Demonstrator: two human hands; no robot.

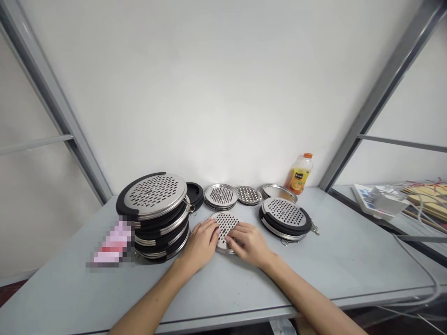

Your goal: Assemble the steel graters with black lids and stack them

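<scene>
A round perforated metal plate (226, 228) lies flat on the grey table between my hands. My left hand (202, 239) grips its left edge, fingers along the rim and thumb on the top face. On the opposite side my right hand (253, 244) has its fingers over the rim, with the thumb resting on the holes. Both palms cover part of the plate's edge. Left of my left hand rises a tall stack of similar plates with black rims (153, 218). Beyond my right hand sits a shorter stack with a black rim (284, 218) and small metal rings.
Along the wall are black rings (194, 195), silver perforated discs (220, 195), a coarse-holed disc (249, 195), plain metal rims (279, 191) and an orange-capped bottle (301, 174). A power strip (372, 200) with cables lies far right. A blurred pink item (113, 242) is at left.
</scene>
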